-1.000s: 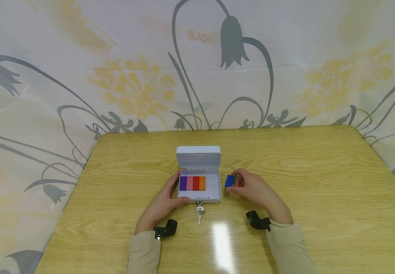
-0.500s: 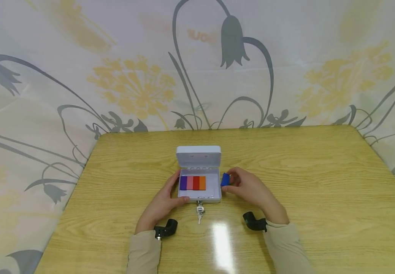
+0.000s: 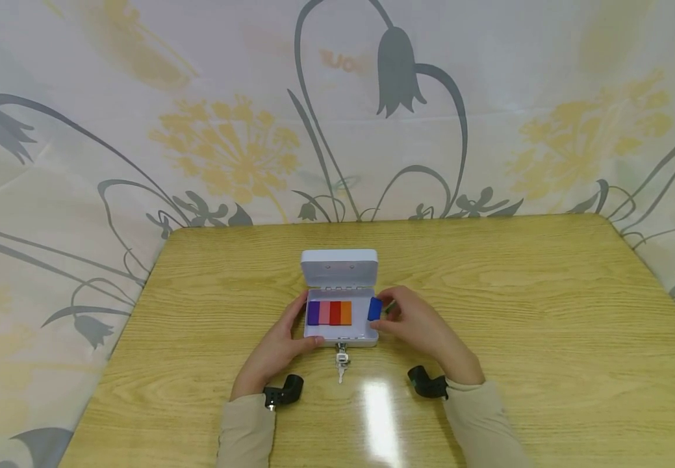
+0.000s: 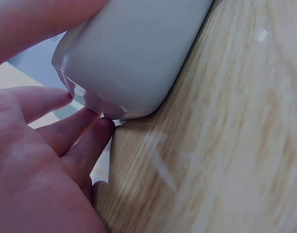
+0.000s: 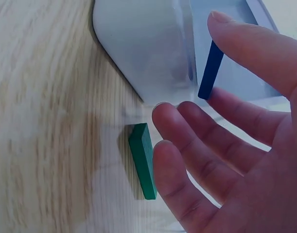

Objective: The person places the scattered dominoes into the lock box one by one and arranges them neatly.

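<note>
A small white metal cash box (image 3: 363, 333) stands with its lid raised on the table. Inside, purple (image 3: 313, 313), pink (image 3: 324, 313), red (image 3: 335, 313) and orange (image 3: 345, 313) blocks lie side by side toward the left. My left hand (image 3: 279, 344) holds the box's left side, thumb at the front rim; in the left wrist view its fingertips touch the box. My right hand (image 3: 416, 322) pinches a flat blue block (image 3: 375, 309) between thumb and a finger over the box's right rim. Under that hand, a green block (image 5: 143, 161) lies on the table beside the box.
Keys (image 3: 342, 364) hang from the lock at the box's front. The box's raised lid (image 3: 339, 266) stands at its back. A wood-grain table (image 3: 547, 312) extends around it, with a flower-printed cloth (image 3: 226, 97) behind.
My right hand has moved left with the blue block, from beside the box to over its right rim. The left hand and the box have stayed in place.
</note>
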### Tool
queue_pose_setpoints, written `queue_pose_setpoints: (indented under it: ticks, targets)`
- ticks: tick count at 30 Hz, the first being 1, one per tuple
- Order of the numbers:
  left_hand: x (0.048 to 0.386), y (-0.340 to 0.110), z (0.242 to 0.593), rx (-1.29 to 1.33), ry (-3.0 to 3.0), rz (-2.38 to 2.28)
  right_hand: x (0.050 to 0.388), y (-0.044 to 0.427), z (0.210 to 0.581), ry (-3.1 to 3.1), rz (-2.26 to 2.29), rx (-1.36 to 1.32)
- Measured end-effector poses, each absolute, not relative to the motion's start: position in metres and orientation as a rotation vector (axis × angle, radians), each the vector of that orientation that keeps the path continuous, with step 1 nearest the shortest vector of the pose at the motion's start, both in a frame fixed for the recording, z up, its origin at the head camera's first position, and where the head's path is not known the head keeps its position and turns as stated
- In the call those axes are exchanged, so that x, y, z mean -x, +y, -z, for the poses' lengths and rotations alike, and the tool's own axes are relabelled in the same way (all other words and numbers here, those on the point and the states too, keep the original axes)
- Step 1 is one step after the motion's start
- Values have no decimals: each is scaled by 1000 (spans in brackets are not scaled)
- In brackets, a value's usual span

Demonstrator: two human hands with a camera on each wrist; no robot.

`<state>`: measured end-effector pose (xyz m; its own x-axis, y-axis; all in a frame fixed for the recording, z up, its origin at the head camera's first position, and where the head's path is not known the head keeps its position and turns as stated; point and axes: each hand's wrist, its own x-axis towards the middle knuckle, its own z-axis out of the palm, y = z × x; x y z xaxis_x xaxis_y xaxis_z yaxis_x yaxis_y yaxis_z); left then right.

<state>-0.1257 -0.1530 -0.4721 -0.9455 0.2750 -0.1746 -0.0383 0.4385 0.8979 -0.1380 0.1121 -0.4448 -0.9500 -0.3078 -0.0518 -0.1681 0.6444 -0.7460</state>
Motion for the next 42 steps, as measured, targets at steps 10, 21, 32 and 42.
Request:
queue_pose_setpoints:
  ticks: [10,21,32,42]
  targets:
    - [125,-153,471,-241,2409,-1513,136,107,449,2706,1172,424]
    - [125,-154,473,-254,2402,-1531,135,102,448,2756,1116,460]
    - [125,-154,471,-214,2394,-1508,133,92,451,2796,1116,458]
    - [126,-154,471,-241,2390,-1523,132,80,456,2845,1099,347]
